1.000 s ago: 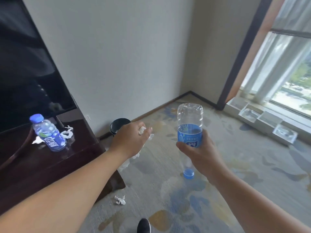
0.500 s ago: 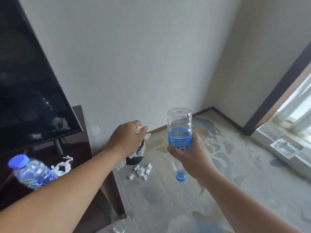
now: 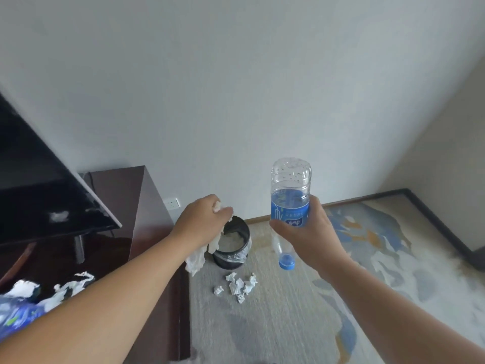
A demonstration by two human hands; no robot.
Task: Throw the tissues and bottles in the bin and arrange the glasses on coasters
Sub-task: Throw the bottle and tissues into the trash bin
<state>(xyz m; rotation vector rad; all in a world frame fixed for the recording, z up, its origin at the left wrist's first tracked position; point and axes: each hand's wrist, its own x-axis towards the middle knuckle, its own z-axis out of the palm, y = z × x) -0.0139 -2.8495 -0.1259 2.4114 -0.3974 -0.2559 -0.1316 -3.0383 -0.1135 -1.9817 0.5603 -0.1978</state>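
My left hand (image 3: 202,222) is shut on crumpled white tissues (image 3: 196,260) that hang below it, just left of a small black bin (image 3: 232,254) with a plastic liner on the floor by the wall. My right hand (image 3: 305,233) grips a clear plastic bottle (image 3: 290,195) with a blue label, held upside down, its blue cap (image 3: 286,261) pointing at the floor to the right of the bin. Several crumpled tissues (image 3: 238,283) lie on the carpet in front of the bin. Another bottle (image 3: 15,315) and more tissues (image 3: 70,283) rest on the dark cabinet at lower left.
A dark wooden cabinet (image 3: 147,206) stands at left with a black TV screen (image 3: 39,195) on it. A wall socket (image 3: 173,204) sits beside the cabinet. Patterned blue and grey carpet (image 3: 354,258) covers the floor up to the white walls.
The view has swung left and closer to the bin. Both hands have moved toward it; the left hand with tissues now hovers at the bin's rim, the bottle stays inverted.
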